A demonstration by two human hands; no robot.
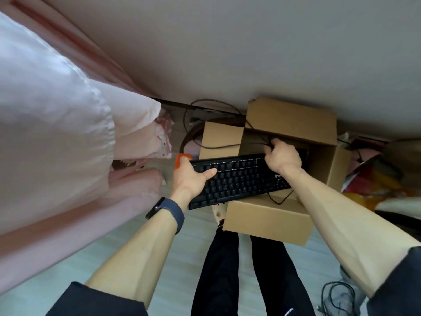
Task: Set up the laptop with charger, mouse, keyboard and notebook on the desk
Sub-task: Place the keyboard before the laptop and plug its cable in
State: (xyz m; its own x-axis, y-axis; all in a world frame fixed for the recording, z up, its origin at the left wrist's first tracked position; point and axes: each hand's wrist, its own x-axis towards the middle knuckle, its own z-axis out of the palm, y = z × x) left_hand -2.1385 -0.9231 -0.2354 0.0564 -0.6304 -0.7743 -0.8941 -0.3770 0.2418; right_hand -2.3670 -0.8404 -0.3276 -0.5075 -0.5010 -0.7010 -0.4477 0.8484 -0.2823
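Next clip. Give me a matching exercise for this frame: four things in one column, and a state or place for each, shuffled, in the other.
Column 1
1. keyboard
2. cardboard box
3. left hand
4. right hand

Column 2
A. fingers curled round dark cables
B. open, flaps spread
C. black, held above the box
D. grips one end of the keyboard

Pairs: 1-C; 2-B; 3-D; 4-A.
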